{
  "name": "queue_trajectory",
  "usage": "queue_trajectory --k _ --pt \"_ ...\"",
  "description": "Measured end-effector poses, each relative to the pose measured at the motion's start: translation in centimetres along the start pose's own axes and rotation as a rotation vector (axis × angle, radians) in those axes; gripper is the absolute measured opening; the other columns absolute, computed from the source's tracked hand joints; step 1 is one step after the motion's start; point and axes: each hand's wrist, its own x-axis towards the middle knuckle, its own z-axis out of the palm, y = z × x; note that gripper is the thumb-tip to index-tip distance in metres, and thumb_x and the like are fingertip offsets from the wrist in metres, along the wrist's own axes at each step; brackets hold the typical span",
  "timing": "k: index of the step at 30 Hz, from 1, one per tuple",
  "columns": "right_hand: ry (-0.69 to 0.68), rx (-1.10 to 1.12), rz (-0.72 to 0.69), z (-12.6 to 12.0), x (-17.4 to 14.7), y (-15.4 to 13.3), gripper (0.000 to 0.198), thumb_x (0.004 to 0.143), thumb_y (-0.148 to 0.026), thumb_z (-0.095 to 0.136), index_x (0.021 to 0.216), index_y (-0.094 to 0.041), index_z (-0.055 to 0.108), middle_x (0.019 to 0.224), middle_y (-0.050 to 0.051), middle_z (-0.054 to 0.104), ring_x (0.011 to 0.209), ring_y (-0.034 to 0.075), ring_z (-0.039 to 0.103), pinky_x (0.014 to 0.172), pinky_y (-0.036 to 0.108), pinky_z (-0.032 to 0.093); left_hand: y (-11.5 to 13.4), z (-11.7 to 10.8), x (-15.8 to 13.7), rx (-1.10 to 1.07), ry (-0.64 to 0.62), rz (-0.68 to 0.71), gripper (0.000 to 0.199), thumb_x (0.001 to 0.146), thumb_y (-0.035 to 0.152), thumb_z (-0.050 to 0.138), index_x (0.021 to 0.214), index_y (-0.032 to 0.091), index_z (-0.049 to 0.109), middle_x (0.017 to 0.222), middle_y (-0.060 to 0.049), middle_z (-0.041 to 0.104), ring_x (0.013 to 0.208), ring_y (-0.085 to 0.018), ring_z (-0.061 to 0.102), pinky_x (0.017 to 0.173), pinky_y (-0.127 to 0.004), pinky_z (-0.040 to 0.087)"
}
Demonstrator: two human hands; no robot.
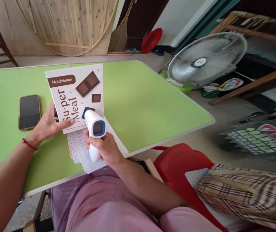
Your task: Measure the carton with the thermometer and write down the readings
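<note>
Thermometer gun point(94, 132) is already raised by the carton's point(73, 91) near right corner, the right hand's point(106, 146) fingers wrapped round its grip; the left hand point(48, 124) clamps the carton above the green table point(152, 100). Whether its dark screen point(98, 128) shows a reading yet, I can't tell.

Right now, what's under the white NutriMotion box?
Papers with writing poke out past the lower edge of the box, on the green table. The box covers the rest, so what else is there can't be seen.
</note>
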Motion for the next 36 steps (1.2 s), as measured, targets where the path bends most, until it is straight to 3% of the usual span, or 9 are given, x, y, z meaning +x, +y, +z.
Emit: queue_trajectory --k 14,19,22,26,28,32,36 --pt "-0.003 -0.056 -0.041 -0.1 0.0 0.5 0.023 0.067 -0.040 0.076 0.067 -0.021 0.063 0.063 -0.001 0.061 0.058 0.015 0.055 0.060 0.033 0.045 -0.2 0.0 0.0 -0.019 -0.006 0.000 0.067 0.076 0.061 0.076 0.121 0.022 0.045 0.124 -0.012 0.063 0.111 -0.035 0.063 0.092 -0.051 0.054" --pt "-0.084 -0.019 0.016 -0.6 -0.8 -1.1 0.030 0.066 -0.044 0.077 0.081 -0.019 0.069 0.062 -0.002 0.060 0.055 0.013 0.053 0.058 0.032 0.044 -0.5 0.1 0.0 0.000 0.011 -0.022 0.068 0.074 0.061 0.077 0.121 0.022 0.049 0.122 -0.012 0.063 0.109 -0.035 0.064 0.093 -0.052 0.054" --pt "-0.094 -0.089 -0.050 -2.5 -1.1 -2.7 0.037 0.068 -0.048 0.077 0.090 -0.019 0.072 0.064 0.000 0.063 0.058 0.015 0.054 0.059 0.033 0.045 -0.5 0.1 -0.1 -0.006 0.015 -0.039 0.071 0.073 0.061 0.078 0.124 0.022 0.049 0.122 -0.012 0.063 0.108 -0.036 0.065 0.092 -0.052 0.054" --pt "0.056 -0.338 -0.331 -6.8 0.7 -4.8 0.034 0.072 -0.048 0.077 0.092 -0.021 0.073 0.077 0.004 0.068 0.073 0.021 0.061 0.070 0.038 0.050 -0.4 0.1 -0.1 -0.015 -0.011 -0.079 0.074 0.073 0.060 0.078 0.127 0.021 0.046 0.124 -0.014 0.063 0.111 -0.038 0.064 0.094 -0.055 0.053" --pt "0.086 -0.586 -0.376 -9.1 2.3 -5.5 0.031 0.072 -0.046 0.078 0.087 -0.020 0.072 0.083 0.006 0.069 0.080 0.024 0.064 0.075 0.041 0.051 -0.3 0.1 -0.2 -0.021 -0.019 -0.085 0.075 0.074 0.061 0.077 0.129 0.020 0.045 0.127 -0.015 0.062 0.114 -0.038 0.063 0.096 -0.057 0.052" --pt "0.018 -1.005 -0.448 -12.0 5.9 -6.0 0.047 0.072 -0.039 0.077 0.116 -0.021 0.071 0.111 0.011 0.070 0.106 0.032 0.065 0.094 0.048 0.050 -0.2 0.2 -0.3 -0.004 -0.009 -0.062 0.079 0.074 0.062 0.075 0.133 0.020 0.042 0.131 -0.016 0.061 0.120 -0.040 0.060 0.099 -0.059 0.051" --pt "-0.055 -1.297 -0.466 -12.9 8.2 -5.5 0.051 0.075 -0.025 0.068 0.126 -0.020 0.068 0.109 0.013 0.071 0.105 0.034 0.065 0.095 0.050 0.050 -0.1 0.1 -0.2 0.037 -0.004 -0.065 0.078 0.073 0.063 0.076 0.131 0.021 0.045 0.127 -0.014 0.063 0.122 -0.041 0.059 0.102 -0.059 0.049"
